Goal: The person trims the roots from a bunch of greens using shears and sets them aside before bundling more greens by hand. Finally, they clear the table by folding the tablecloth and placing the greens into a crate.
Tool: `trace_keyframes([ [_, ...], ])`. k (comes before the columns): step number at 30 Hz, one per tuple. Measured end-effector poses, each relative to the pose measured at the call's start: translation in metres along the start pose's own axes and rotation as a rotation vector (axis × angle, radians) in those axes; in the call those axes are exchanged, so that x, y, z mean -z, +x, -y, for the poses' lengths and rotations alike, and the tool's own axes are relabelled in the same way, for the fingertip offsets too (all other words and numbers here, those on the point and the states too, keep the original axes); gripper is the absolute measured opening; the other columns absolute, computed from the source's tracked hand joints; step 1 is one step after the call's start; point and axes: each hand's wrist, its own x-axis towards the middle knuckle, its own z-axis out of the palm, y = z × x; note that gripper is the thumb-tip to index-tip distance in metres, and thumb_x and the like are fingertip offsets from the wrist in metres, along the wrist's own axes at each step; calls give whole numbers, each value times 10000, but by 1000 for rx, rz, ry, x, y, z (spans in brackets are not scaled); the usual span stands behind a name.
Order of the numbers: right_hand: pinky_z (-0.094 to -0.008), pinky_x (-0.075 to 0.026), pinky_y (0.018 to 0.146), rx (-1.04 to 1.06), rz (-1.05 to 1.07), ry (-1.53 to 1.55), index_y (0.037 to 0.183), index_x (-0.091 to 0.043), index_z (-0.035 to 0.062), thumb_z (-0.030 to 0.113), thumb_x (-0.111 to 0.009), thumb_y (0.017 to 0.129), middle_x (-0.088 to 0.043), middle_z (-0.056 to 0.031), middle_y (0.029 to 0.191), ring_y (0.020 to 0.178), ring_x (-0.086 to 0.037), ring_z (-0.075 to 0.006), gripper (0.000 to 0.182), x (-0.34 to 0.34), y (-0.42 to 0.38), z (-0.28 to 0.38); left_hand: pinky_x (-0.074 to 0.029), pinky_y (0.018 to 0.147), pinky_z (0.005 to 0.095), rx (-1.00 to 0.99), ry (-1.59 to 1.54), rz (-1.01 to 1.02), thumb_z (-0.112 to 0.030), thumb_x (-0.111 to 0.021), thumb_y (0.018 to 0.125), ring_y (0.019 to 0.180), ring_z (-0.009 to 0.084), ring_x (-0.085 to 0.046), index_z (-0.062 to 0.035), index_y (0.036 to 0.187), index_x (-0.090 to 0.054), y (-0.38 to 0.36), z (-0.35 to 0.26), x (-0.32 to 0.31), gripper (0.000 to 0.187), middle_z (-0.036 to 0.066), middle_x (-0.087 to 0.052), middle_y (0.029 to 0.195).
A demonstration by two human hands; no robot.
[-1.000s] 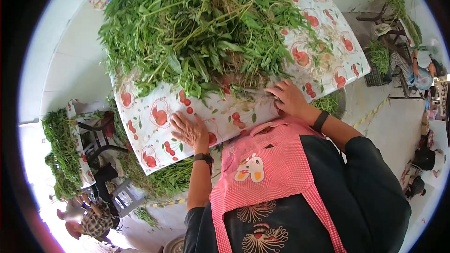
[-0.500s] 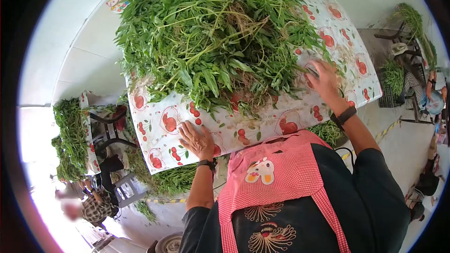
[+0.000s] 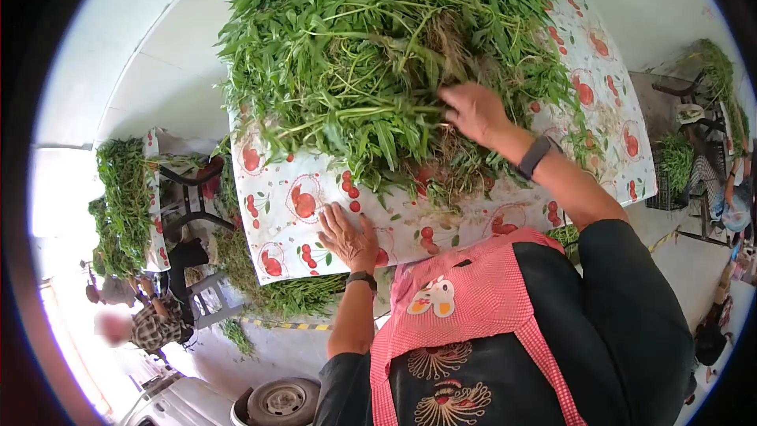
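Observation:
A large heap of leafy green stems (image 3: 339, 71) with brown roots (image 3: 449, 39) lies on a table with a white fruit-print cover (image 3: 276, 173). My right hand (image 3: 477, 117) is at the near right side of the heap, its fingers curled in on some stems. Motion blurs that hand slightly, and leaves partly hide the fingertips. Flat on the cover near the table's front edge rests my left hand (image 3: 347, 238), fingers spread and holding nothing.
Loose leaf and root bits (image 3: 449, 181) litter the cover's front. More greens (image 3: 296, 300) lie below the table. At left, a person (image 3: 158, 323) works by another greens-covered table (image 3: 154, 205). A dark crate (image 3: 670, 181) with greens stands at right, near another person (image 3: 737, 197).
My right hand has moved left from the cover onto the heap, and its fingers have curled in on stems. My left hand stays flat on the cover. The whole view has shifted slightly.

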Motion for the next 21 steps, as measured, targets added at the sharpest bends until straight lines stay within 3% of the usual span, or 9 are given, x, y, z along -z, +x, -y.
trace_keyframes([
  [2, -413, -489, 600, 91, 71, -21, 815, -545, 106, 261, -663, 750, -544, -72, 697, 734, -581, -270, 206, -15, -21, 18, -136, 1064, 547, 3, -13, 4, -334, -548, 799, 1369, 296, -189, -69, 1369, -313, 1, -1, 0, 671, 122, -293, 1442],
  [6, -402, -484, 540, 211, 231, 345, 734, -542, 93, 255, -620, 761, -532, -89, 687, 649, -581, -281, 182, -36, -61, 78, -133, 1062, 552, 7, -4, 23, -330, -545, 806, 1372, 298, -177, -64, 1363, -320, 3, 0, -2, 658, 120, -285, 1446],
  [9, -382, -497, 549, 290, 198, 368, 883, -594, 104, 231, -602, 790, -588, -58, 746, 698, -615, -248, 157, -58, -78, 99, -120, 1061, 565, 11, 11, 29, -335, -540, 806, 1375, 303, -166, -54, 1369, -308, 0, 0, -1, 671, 120, -272, 1452],
  [11, -383, -517, 585, 334, 686, 232, 964, -603, 111, 275, -609, 786, -620, -68, 839, 739, -633, -260, 243, -65, -78, 98, -111, 1063, 564, -1, 7, 29, -339, -532, 809, 1370, 307, -170, -34, 1362, -313, 0, -2, 1, 669, 135, -285, 1441],
  [14, -375, -534, 626, 517, 743, 235, 1070, -593, 134, 319, -613, 781, -607, -76, 978, 827, -632, -254, 344, -41, -78, 96, -110, 1061, 562, -4, 48, 49, -340, -528, 808, 1344, 325, -207, -21, 1356, -317, -3, 5, -4, 668, 156, -312, 1412],
  [15, -369, -546, 672, 412, 768, 204, 1166, -557, 151, 321, -618, 779, -561, -81, 1123, 951, -610, -246, 428, -27, -67, 100, -111, 1060, 561, 18, 79, 96, -340, -526, 807, 1327, 335, -229, -16, 1352, -319, -1, 6, -6, 667, 168, -327, 1393],
  [17, -388, -537, 747, 278, 273, 338, 1231, -521, 173, 292, -632, 778, -517, -79, 1220, 1052, -568, -244, 481, 15, -30, 88, -113, 1060, 558, 39, 33, 97, -343, -528, 805, 1311, 341, -245, -18, 1349, -324, 1, 2, -2, 665, 172, -343, 1374],
  [19, -394, -435, 952, 156, -185, 375, 1242, -507, 130, 238, -669, 770, -517, -104, 1213, 1099, -525, -266, 510, 47, 19, 62, -123, 1055, 545, 55, 19, 113, -367, -505, 817, 1311, 333, -244, -63, 1370, -302, 1, -1, 3, 663, 155, -343, 1370],
  [21, -404, -376, 1015, 85, -334, 185, 1302, -444, 114, 279, -694, 756, -497, -144, 1245, 1210, -430, -294, 623, 63, 70, 22, -120, 1056, 544, 60, 33, 113, -371, -505, 818, 1311, 336, -242, -64, 1370, -302, 1, 0, 0, 664, 155, -340, 1373],
])
